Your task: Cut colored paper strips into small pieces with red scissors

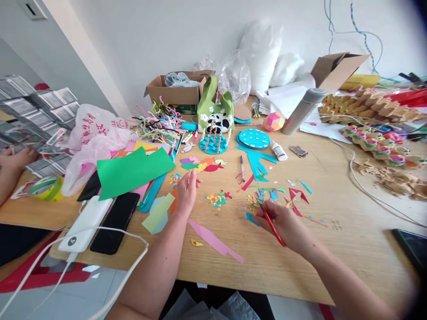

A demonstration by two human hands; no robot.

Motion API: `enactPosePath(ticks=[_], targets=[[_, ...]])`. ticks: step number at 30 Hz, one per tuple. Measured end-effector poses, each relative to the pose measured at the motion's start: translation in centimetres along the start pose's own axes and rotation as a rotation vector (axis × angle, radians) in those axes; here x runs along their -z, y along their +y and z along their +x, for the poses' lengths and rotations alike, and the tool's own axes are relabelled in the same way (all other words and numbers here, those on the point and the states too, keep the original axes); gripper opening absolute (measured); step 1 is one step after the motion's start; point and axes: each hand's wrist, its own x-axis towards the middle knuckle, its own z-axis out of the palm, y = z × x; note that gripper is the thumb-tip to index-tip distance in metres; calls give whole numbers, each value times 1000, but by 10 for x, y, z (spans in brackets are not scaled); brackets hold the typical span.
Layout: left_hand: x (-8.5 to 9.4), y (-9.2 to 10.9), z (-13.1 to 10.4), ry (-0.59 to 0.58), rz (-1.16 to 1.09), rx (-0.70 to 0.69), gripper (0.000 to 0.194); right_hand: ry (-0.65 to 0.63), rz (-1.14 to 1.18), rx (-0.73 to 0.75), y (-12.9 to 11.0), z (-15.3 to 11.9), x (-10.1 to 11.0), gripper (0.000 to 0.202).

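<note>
Red scissors are sitting in the right hand, which is gripping the handles toward the worktop's front edge. Left hand is hanging half-curled at paper fish, farther back; can't tell if holding any. Pinching lightly, keeping blades clear should be avoiding creases.

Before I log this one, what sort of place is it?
Most likely an indoor craft workspace: red-handled scissors in the right hand, colorful fish cut-outs on a wooden table, and a tangle of fuzzy craft stems farther back.
</note>
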Motion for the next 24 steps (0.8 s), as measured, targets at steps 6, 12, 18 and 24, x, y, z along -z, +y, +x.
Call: enactPosePath(ticks=[6,12,18,24], targets=[[-1,3,-2,-15,-149,29,47,-216,-391,69,19,-44,0,15],[0,2,1,78,-215,35,45,-204,-641,151,23,-54,9,11],[2,7,-1,118,-254,10,41,-174,-663,165,25,-58,10,10],[2,13,-6,92,-266,-21,38,-130,-666,203,31,-68,18,6]])
